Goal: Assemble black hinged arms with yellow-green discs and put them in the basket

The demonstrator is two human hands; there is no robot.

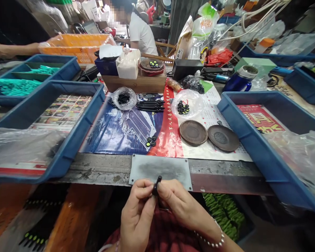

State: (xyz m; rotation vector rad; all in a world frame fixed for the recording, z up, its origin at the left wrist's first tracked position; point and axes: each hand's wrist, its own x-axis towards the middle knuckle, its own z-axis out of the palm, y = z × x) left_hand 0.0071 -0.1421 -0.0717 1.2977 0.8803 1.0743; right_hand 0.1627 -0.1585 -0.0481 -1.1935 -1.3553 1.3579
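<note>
Just over the bench's front edge, my left hand (140, 210) and my right hand (174, 197) pinch a small black rod-like part (158, 182) between their fingertips. Its upper end sticks out; my fingers cover the rest. Behind them a pale metal plate (160, 166) with a dark smudge is fixed to the bench edge. Several small black discs (151, 141), some with yellow-green centres, lie on the blue poster, and more sit in an open clear bag (190, 105). Slim black sticks (150, 105) lie in a row beside a bag of dark pieces (124, 98).
Blue trays stand at left (76, 154) and right (267, 157). Two brown round dishes (193, 132) rest on the paper. A wooden box (136, 84), a blue mug (237, 82) and an orange crate (76, 42) are farther back. Co-workers sit across and at far left.
</note>
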